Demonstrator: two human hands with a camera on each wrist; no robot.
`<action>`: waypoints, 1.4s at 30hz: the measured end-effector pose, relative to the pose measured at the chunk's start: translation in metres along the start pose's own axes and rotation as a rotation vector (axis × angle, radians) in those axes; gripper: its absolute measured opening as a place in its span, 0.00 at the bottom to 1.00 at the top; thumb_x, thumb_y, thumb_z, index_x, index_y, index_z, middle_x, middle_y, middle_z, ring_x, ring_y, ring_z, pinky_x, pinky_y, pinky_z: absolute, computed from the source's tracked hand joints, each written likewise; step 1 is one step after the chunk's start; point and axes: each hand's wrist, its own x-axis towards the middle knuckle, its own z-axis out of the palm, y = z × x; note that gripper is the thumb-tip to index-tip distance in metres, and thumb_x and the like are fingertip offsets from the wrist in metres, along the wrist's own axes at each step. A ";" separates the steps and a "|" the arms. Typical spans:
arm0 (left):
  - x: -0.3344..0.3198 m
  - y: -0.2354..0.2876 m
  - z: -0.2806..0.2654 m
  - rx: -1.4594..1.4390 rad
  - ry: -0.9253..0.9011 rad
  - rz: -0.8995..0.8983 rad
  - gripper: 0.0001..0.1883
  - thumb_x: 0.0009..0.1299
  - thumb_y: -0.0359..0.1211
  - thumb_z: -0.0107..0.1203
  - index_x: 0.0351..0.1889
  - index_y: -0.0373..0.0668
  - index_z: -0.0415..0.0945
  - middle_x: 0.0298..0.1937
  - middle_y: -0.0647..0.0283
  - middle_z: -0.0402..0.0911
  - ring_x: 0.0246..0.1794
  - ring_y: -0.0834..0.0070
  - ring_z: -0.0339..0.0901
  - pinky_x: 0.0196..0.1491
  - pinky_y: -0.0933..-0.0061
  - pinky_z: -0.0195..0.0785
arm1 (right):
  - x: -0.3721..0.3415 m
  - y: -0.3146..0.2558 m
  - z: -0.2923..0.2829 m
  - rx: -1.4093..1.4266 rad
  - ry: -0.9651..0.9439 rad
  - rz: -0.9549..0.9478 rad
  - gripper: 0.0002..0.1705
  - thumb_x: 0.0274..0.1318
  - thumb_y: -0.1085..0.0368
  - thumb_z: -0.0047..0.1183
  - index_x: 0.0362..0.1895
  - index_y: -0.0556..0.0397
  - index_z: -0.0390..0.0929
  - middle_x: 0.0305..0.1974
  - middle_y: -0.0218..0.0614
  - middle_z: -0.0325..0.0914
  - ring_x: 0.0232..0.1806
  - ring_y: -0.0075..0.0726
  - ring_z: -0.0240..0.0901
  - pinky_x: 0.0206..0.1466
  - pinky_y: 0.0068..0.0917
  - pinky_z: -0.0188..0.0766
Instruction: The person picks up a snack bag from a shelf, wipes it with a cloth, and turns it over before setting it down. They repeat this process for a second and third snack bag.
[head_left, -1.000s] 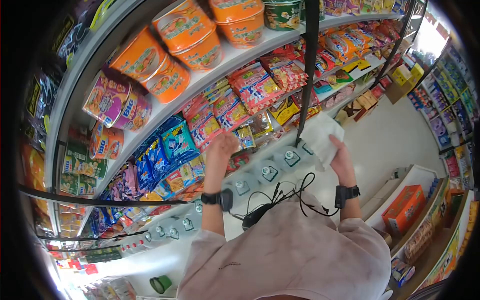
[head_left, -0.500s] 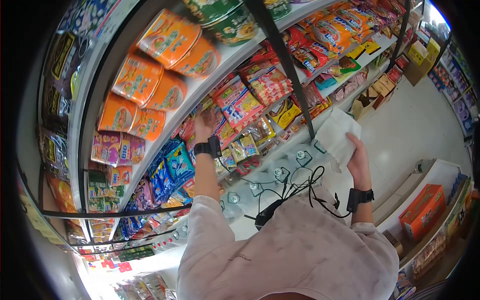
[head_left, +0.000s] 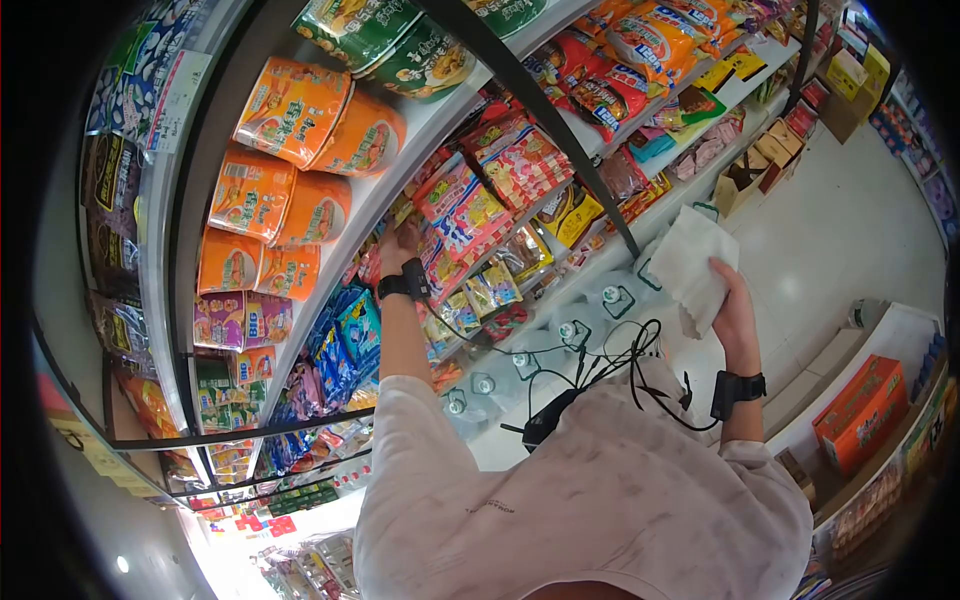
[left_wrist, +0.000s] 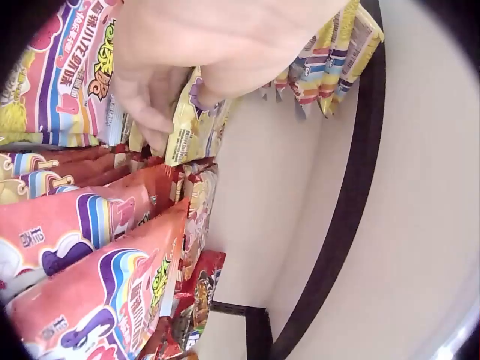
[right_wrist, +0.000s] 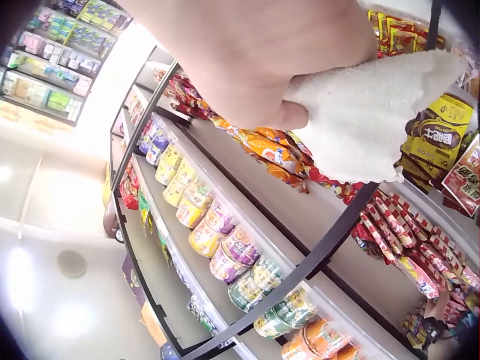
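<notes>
My left hand (head_left: 400, 245) reaches in among the snack bags on the middle shelf. In the left wrist view the left hand (left_wrist: 202, 56) pinches a small yellow packet (left_wrist: 196, 124) between thumb and fingers, beside pink snack bags (left_wrist: 112, 277). A white cloth (head_left: 692, 270) hangs from my right hand (head_left: 737, 315), out over the aisle floor. The right wrist view shows the thumb of the right hand (right_wrist: 262, 60) pressed on the white cloth (right_wrist: 367, 112), the other fingers hidden behind it.
Orange noodle tubs (head_left: 252, 195) line the upper shelf at the left. A black shelf post (head_left: 540, 110) crosses before the bags. Large clear bottles (head_left: 570, 330) stand along the bottom. An orange box (head_left: 862, 412) is at the right, and black cables hang at the chest.
My left hand has moved left and up from in front of the shelf into the snack bags. The right hand, still holding the cloth, has shifted slightly right as the view turned.
</notes>
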 end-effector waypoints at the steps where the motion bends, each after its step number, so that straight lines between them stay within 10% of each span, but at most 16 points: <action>1: -0.012 -0.006 0.017 0.025 0.017 0.017 0.16 0.74 0.39 0.56 0.46 0.32 0.74 0.41 0.52 0.81 0.38 0.63 0.79 0.36 0.73 0.78 | 0.001 0.000 -0.001 -0.006 -0.015 0.001 0.26 0.63 0.61 0.53 0.60 0.63 0.69 0.53 0.41 0.78 0.53 0.38 0.78 0.58 0.33 0.73; 13: -0.028 -0.011 0.030 0.014 0.107 0.218 0.15 0.77 0.32 0.49 0.54 0.29 0.70 0.50 0.46 0.78 0.47 0.59 0.78 0.45 0.71 0.80 | -0.005 0.005 0.004 -0.017 -0.051 0.045 0.26 0.64 0.61 0.52 0.62 0.62 0.69 0.54 0.41 0.78 0.54 0.39 0.77 0.59 0.34 0.73; 21: 0.007 0.020 0.002 -0.312 -0.428 0.189 0.18 0.79 0.31 0.39 0.61 0.29 0.67 0.57 0.46 0.76 0.51 0.57 0.78 0.47 0.67 0.81 | -0.009 0.009 0.009 0.053 -0.055 0.101 0.27 0.63 0.62 0.54 0.63 0.62 0.68 0.56 0.43 0.77 0.56 0.41 0.77 0.60 0.36 0.73; 25: -0.012 0.012 0.026 -0.329 -0.324 0.322 0.19 0.80 0.34 0.39 0.64 0.32 0.65 0.62 0.47 0.72 0.59 0.56 0.74 0.52 0.65 0.78 | -0.013 0.010 0.016 0.078 -0.067 0.118 0.28 0.63 0.63 0.54 0.64 0.62 0.66 0.57 0.43 0.76 0.56 0.42 0.76 0.61 0.37 0.73; 32: -0.124 -0.051 0.096 -0.098 -0.391 0.390 0.22 0.80 0.33 0.40 0.69 0.33 0.60 0.72 0.47 0.60 0.77 0.52 0.53 0.74 0.54 0.58 | -0.022 0.012 0.025 0.118 -0.083 0.127 0.29 0.67 0.59 0.53 0.66 0.61 0.64 0.59 0.44 0.75 0.59 0.42 0.75 0.63 0.37 0.71; 42: -0.257 -0.134 0.068 0.268 -0.292 0.465 0.19 0.80 0.37 0.46 0.62 0.36 0.69 0.61 0.52 0.74 0.65 0.58 0.69 0.66 0.58 0.65 | -0.036 0.040 0.060 -0.168 -0.208 0.136 0.29 0.70 0.54 0.48 0.65 0.61 0.65 0.59 0.41 0.76 0.58 0.39 0.76 0.61 0.35 0.73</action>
